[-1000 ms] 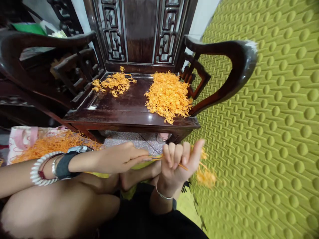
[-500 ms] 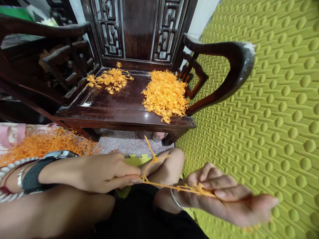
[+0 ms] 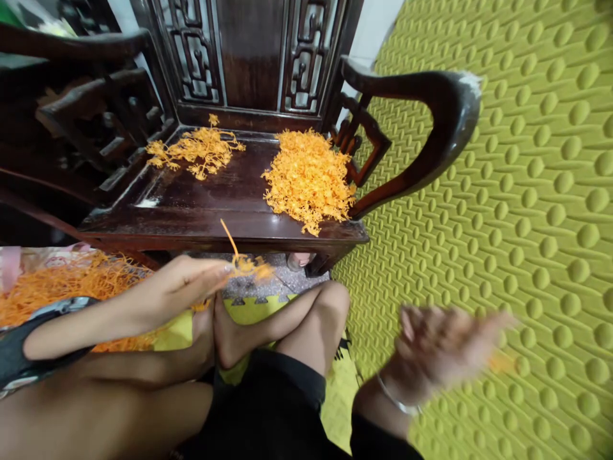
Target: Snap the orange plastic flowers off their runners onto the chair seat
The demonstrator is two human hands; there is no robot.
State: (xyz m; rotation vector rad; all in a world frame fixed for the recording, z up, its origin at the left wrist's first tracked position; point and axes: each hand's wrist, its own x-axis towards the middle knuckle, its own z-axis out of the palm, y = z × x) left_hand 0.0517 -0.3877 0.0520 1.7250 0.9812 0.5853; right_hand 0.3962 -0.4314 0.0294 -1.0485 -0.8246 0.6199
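My left hand (image 3: 191,284) is pinched shut on an orange plastic sprig (image 3: 246,263), held in front of the chair seat's edge. One thin stem of it points up, and its far end is smeared by motion. My right hand (image 3: 443,351), over the yellow mat, is blurred with its fingers curled. A smeared orange bit (image 3: 502,361), seemingly strands in that hand, sticks out beyond its edge. On the seat lie a dense heap of orange sprigs (image 3: 309,179) at the right and a looser, tangled bunch (image 3: 198,150) at the left.
A dark carved wooden chair (image 3: 220,220) stands ahead, its curved armrest (image 3: 431,128) reaching toward the right. Loose orange strands (image 3: 71,281) are piled at the lower left by pink-and-white fabric. Yellow textured matting (image 3: 541,211) covers the right side. My bent legs are below.
My hands have drawn apart, and the strand stretched between them no longer joins them. The left hand has moved up and left with its sprig; the right has shifted slightly up.
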